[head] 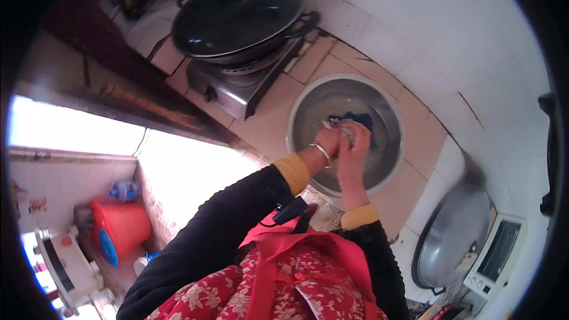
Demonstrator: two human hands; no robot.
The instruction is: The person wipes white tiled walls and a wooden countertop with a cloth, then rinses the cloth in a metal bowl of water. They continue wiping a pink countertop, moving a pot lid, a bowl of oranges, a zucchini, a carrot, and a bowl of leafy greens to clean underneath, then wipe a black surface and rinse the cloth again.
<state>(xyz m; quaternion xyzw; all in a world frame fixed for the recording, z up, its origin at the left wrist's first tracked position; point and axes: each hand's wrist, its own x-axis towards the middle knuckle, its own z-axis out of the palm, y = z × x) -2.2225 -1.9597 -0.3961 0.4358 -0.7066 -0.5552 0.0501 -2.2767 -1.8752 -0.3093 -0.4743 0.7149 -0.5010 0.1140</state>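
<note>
My left hand, with a pale bracelet at its wrist, and my right hand press together over a round metal basin. A dark blue cloth is bunched at their fingertips and seems gripped between them, its far part spreading over shallow, cloudy water in the basin. Something greyish shows between the right thumb and fingers; it is too blurred to name. Most of the left fingers are hidden. Both wrists reach in over the basin's near rim, out of black sleeves with yellow cuffs.
Beyond the basin to the left, a lidded black wok sits on a gas stove. A tiled wall rises to the right. A large metal lid or pan leans near a white oven-like appliance. A red bucket lies at lower left.
</note>
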